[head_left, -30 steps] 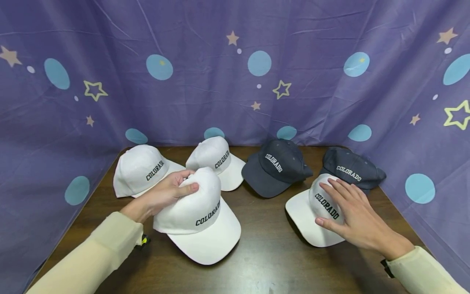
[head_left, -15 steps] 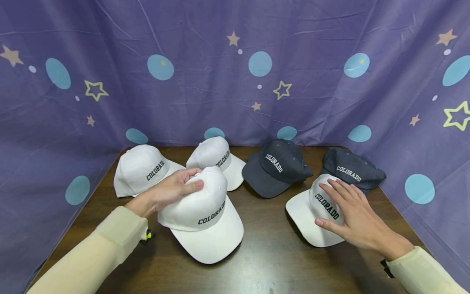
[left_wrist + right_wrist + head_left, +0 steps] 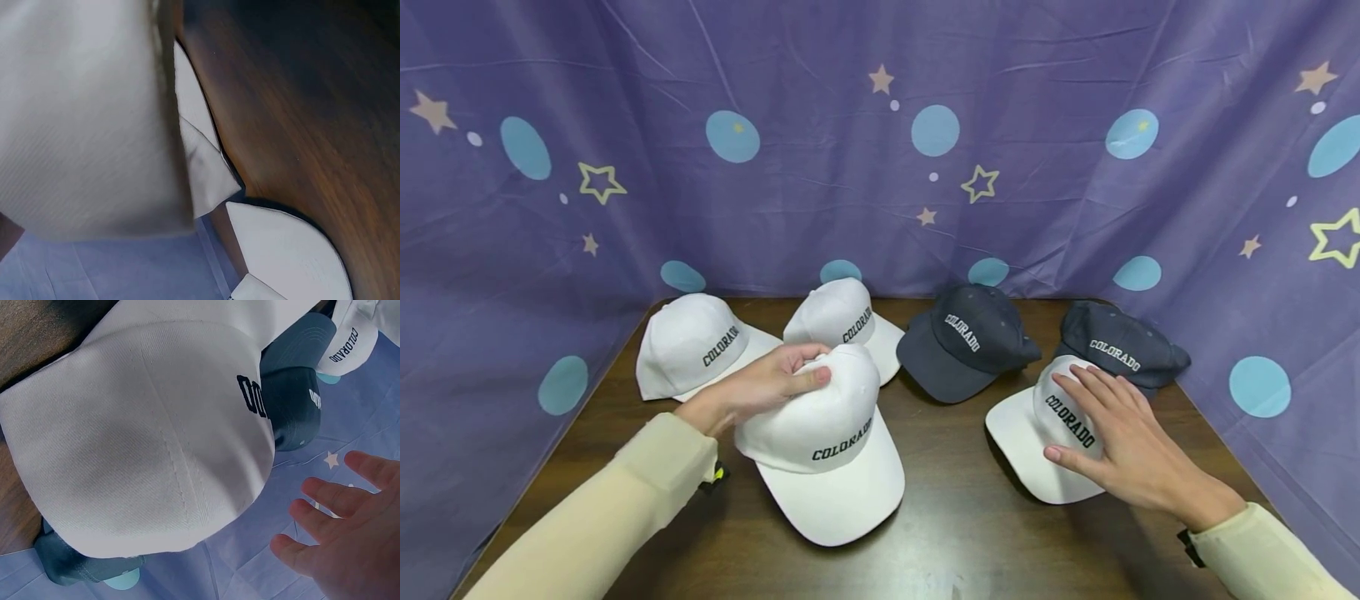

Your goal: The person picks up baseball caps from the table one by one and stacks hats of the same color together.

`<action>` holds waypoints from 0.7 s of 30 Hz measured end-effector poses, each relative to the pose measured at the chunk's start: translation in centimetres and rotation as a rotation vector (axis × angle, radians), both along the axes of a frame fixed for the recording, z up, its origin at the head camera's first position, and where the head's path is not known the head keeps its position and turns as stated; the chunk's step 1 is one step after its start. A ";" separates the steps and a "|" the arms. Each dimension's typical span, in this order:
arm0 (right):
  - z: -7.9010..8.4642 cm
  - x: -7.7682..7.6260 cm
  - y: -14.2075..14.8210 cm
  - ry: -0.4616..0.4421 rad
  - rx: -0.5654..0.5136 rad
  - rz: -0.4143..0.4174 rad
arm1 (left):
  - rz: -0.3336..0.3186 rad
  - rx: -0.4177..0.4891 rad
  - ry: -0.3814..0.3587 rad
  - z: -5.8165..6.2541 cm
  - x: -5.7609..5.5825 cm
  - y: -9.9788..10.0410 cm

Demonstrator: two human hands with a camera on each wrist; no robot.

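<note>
White cap (image 3: 835,437), in front of two paired white caps (image 3: 681,342), is pinched at the top by the left hand (image 3: 766,385); the right hand (image 3: 1123,446), fingers loosely spread, holds nothing, near a tabletop (image 3: 940,533) cap (image 3: 1026,446). Squeezing harder could crease the pinched one.

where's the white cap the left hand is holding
In the head view, the held white cap is left of centre, gripped at its crown by the left hand, nearer the camera than the leftmost white cap.
</note>
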State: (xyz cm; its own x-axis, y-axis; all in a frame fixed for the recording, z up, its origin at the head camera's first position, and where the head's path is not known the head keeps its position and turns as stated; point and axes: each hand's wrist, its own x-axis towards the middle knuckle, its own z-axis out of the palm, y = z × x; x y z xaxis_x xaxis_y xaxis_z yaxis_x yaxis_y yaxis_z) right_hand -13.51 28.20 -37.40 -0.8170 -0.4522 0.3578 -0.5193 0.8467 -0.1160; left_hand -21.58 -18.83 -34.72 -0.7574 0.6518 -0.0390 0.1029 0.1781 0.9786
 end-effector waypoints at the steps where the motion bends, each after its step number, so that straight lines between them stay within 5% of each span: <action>1: 0.0 0.0 0.0 0.000 0.000 0.000 | -0.009 0.000 0.001 0.0 -0.1 0.1; 21: 0.1 0.2 0.1 0.001 0.001 0.002 | -0.189 -0.003 -0.020 -1.0 -1.1 1.9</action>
State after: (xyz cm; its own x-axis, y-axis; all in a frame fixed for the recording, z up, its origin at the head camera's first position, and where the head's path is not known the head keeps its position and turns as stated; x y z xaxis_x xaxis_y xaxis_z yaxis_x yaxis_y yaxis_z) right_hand -13.32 28.32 -37.28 -0.8158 -0.4539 0.3583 -0.5211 0.8457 -0.1149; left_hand -22.63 -16.95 -35.76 -0.6202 0.7826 -0.0545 0.1155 0.1598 0.9804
